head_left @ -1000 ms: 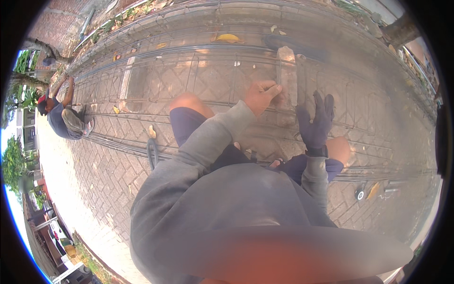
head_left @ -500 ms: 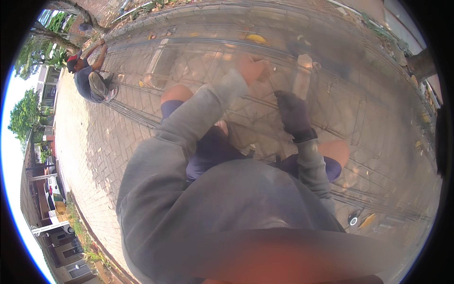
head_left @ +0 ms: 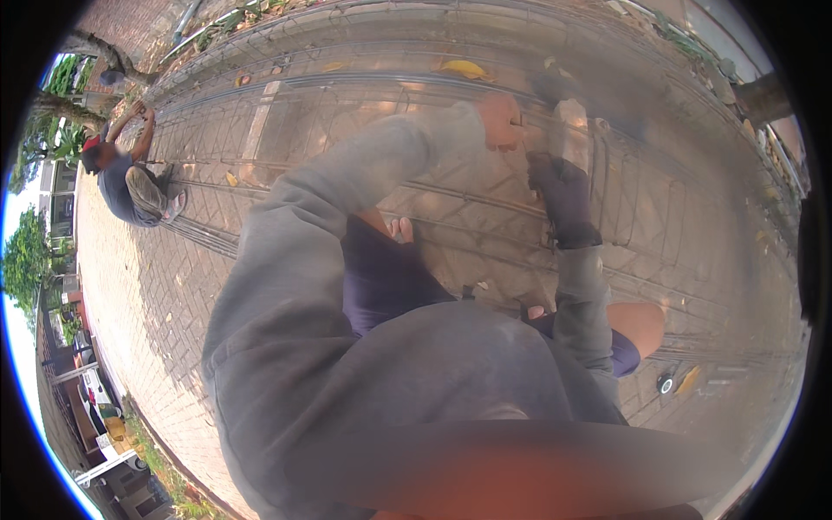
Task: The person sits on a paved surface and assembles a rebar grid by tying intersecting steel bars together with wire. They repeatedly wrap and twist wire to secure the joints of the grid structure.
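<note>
My bare left hand (head_left: 500, 122) is closed in a fist, with the tip of something thin and dark beside its fingers that I cannot make out. Just below and to the right, my right hand (head_left: 563, 192) wears a dark glove, its fingers curled and close to the left hand. What the right hand grips is hidden. Both hands are above long thin steel bars (head_left: 485, 227) and bent wire stirrups (head_left: 672, 221) lying over the paving. Beyond the right hand, a pale block (head_left: 572, 117) lies among the bars.
At the left a person (head_left: 130, 186) in a red cap squats, arms stretched toward the bars. Brick paving (head_left: 165, 295) spreads behind that person. A yellow leaf (head_left: 465, 68) lies at the far side, and a small round black-and-white object (head_left: 665, 384) lies at the lower right.
My left hand has moved to the right, and my right hand up and slightly right, so they are now close together. The scene at left has shifted leftward in the view.
</note>
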The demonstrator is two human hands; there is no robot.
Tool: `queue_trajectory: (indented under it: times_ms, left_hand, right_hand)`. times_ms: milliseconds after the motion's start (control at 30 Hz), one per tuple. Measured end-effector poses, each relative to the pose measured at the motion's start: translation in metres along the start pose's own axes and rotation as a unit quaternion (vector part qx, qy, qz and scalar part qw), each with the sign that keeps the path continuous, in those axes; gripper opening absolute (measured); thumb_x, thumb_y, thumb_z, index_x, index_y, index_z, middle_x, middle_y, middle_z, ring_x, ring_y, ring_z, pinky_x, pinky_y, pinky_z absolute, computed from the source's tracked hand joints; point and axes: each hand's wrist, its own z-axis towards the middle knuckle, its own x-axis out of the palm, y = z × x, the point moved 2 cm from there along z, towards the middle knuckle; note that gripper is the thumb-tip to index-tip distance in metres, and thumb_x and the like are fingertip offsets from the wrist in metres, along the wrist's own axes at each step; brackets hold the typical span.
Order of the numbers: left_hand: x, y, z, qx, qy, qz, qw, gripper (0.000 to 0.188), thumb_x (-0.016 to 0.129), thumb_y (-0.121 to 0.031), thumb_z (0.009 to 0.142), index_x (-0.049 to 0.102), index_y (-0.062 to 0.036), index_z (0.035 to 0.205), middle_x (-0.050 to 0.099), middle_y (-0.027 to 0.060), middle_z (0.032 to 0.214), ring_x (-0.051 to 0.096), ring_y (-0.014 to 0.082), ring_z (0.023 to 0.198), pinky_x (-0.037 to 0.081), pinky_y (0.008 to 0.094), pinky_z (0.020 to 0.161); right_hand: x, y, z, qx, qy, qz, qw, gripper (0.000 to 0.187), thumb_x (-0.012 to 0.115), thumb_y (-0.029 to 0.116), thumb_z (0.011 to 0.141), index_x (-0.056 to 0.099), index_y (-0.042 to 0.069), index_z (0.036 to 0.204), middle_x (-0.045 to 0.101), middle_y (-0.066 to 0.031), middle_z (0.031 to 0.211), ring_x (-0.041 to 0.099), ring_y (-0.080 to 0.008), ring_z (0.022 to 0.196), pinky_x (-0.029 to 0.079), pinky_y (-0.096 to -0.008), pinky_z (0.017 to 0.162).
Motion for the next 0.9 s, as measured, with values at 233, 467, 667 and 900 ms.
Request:
queue_trajectory:
  times_ms: [233, 467, 667, 900]
  left_hand:
    - [-0.068, 0.168, 0.119, -0.017, -0.026, 0.234, 0.972, 0.040, 0.068, -0.042, 0.089, 0.081, -0.0088, 0.108, 0.078, 0.0123, 0.108, 0.074, 0.0298, 0.099, 0.058, 0.0403, 0.087]
    - [-0.027, 0.209, 0.142, 0.010, -0.037, 0.262, 0.964, 0.040, 0.061, -0.035, 0.092, 0.076, -0.0052, 0.115, 0.074, 0.0159, 0.120, 0.069, 0.0392, 0.110, 0.055, 0.0453, 0.094]
    - [-0.010, 0.181, 0.139, 0.089, -0.041, 0.166, 0.981, 0.047, 0.064, -0.043, 0.088, 0.075, -0.0135, 0.124, 0.069, 0.0189, 0.130, 0.061, 0.0365, 0.126, 0.046, 0.0435, 0.109]
    - [-0.001, 0.168, 0.137, 0.090, -0.158, -0.048, 0.982, 0.035, 0.068, -0.034, 0.085, 0.080, -0.0125, 0.110, 0.075, 0.0177, 0.113, 0.068, 0.0381, 0.112, 0.053, 0.0452, 0.098]
  right_hand:
    - [0.041, -0.082, 0.022, 0.419, -0.005, 0.284, 0.863, 0.024, 0.074, 0.027, 0.092, 0.067, 0.004, 0.095, 0.057, 0.0011, 0.070, 0.054, -0.0081, 0.054, 0.039, -0.0206, 0.043]
    - [0.104, -0.105, 0.106, 0.312, -0.005, 0.427, 0.849, 0.016, 0.071, 0.021, 0.095, 0.062, 0.007, 0.095, 0.053, 0.0022, 0.070, 0.046, -0.0066, 0.051, 0.035, -0.0203, 0.042]
    - [0.128, -0.119, 0.138, 0.164, -0.005, 0.291, 0.943, 0.016, 0.067, 0.016, 0.099, 0.057, 0.010, 0.088, 0.050, 0.0008, 0.068, 0.041, -0.0089, 0.051, 0.034, -0.0242, 0.045]
    - [0.139, -0.123, 0.123, 0.190, -0.104, 0.392, 0.894, 0.013, 0.069, 0.017, 0.098, 0.065, 0.006, 0.099, 0.060, -0.0041, 0.074, 0.054, -0.0145, 0.058, 0.041, -0.0284, 0.050]
